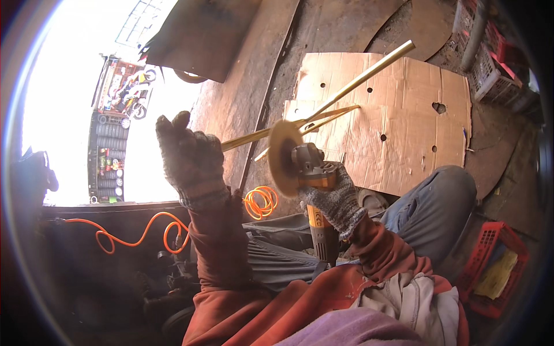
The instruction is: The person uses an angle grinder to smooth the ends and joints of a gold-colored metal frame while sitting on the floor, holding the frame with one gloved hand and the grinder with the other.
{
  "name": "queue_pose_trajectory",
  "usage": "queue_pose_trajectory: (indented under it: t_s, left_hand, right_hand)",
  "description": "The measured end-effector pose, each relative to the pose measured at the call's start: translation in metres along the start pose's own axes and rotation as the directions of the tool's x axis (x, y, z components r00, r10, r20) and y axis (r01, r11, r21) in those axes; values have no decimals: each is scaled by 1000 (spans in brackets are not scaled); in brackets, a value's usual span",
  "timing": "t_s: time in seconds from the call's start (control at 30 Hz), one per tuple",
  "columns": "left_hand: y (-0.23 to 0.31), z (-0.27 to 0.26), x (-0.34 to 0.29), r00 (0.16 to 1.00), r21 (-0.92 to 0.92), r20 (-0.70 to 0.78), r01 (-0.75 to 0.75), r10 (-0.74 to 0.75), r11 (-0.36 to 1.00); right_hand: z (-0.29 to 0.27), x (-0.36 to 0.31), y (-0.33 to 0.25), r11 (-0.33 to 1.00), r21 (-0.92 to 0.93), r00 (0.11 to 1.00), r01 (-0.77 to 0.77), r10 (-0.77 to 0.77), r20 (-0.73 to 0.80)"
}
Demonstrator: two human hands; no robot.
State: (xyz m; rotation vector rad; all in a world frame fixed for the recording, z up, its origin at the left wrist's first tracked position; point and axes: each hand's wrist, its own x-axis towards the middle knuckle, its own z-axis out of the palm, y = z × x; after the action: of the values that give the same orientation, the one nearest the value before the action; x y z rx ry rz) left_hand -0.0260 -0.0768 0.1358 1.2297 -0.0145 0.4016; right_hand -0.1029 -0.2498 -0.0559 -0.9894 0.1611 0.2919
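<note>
At far left an orange hose (81,221) is trailing in loose loops, apparently giving slack. Next, the gloved left hand (193,155) is rising off the floor, its fingers curling closed about the near end of a brass-coloured bar (245,139), probably to steady it; the fingertips are mostly hiding. The bar is running rightward behind a disc (280,158), meeting a thinner strip (332,121) in a narrow point over the cardboard. A longer tube (369,75) is slanting up to the right; I cannot tell whether it is joined.

The disc is standing on edge toward the bar, and whether they are touching is unclear. Behind it, the gloved right hand (336,202) is wrapping its fingers firmly around the grinder (321,226), near its head, likely for control. Under the metal, cardboard (404,118) is lying flat, perhaps as a ground cover. At far right a red crate (483,248) is sitting beside the knee.
</note>
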Motion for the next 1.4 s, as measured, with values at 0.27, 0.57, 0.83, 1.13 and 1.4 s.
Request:
queue_pose_trajectory:
  t_s: [0.27,0.57,0.83,1.13,1.4]
  left_hand:
    - [-2,1,-2,995,-13,-102,1,-2,1000]
    - [-9,-3,-1,997,-118,-53,-57,51,991]
    - [6,16,5,998,225,69,-14,-1,974]
    - [17,23,25,974,276,208,27,-87,961]
    - [-11,35,32,938,91,-342,92,-56,992]
  right_hand:
    - [-8,10,6,984,164,998,-65,68,-10]
    - [-14,10,-2,960,234,987,-157,163,-5]
    - [6,3,-13,984,112,988,138,-145,57]
    - [-8,22,29,981,190,998,-36,47,-52]
    - [13,16,11,969,230,996,89,-85,-26]
